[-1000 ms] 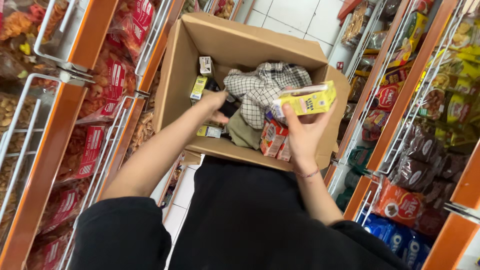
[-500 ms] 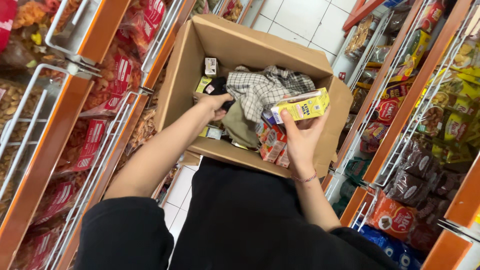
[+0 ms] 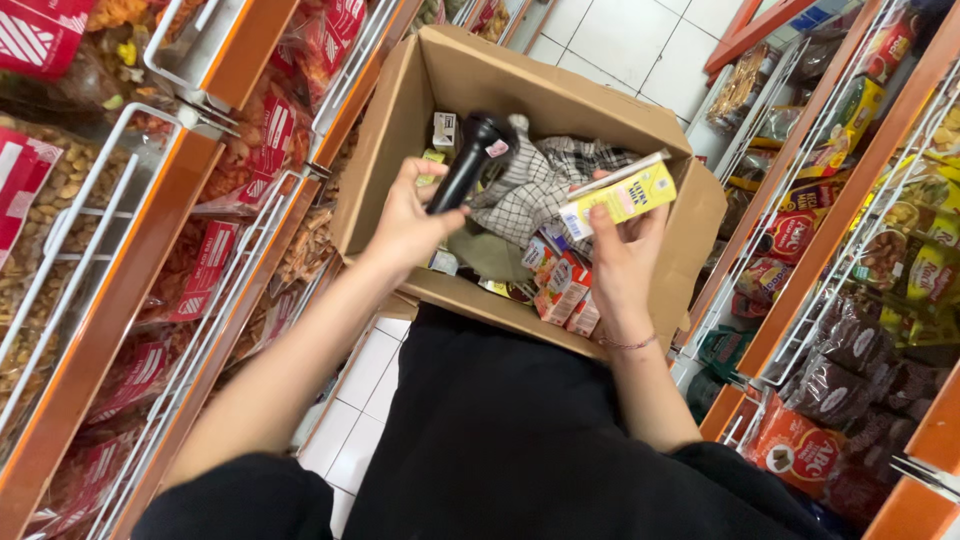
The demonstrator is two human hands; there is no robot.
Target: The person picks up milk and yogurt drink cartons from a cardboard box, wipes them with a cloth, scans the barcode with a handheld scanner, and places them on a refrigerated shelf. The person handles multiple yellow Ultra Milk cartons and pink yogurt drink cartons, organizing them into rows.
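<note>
An open cardboard box (image 3: pixel 520 80) rests against my body in a shop aisle. Inside lie a checked cloth (image 3: pixel 540 185), small red cartons (image 3: pixel 560 285) and small pale boxes (image 3: pixel 445 130). My left hand (image 3: pixel 405 225) grips a black handheld scanner (image 3: pixel 470 160) and holds it above the box's contents, its head pointing up and away. My right hand (image 3: pixel 625 255) holds a yellow carton (image 3: pixel 620 195) tilted over the right side of the box, close to the scanner.
Orange shelving with white wire racks (image 3: pixel 190 260) full of red snack bags lines the left. Shelves (image 3: pixel 850 230) with dark and coloured packets line the right. White floor tiles (image 3: pixel 610 40) show beyond the box and below it.
My left hand has lifted the black scanner out of the box. The yellow carton stays in my right hand, shifted slightly. The view has moved closer.
</note>
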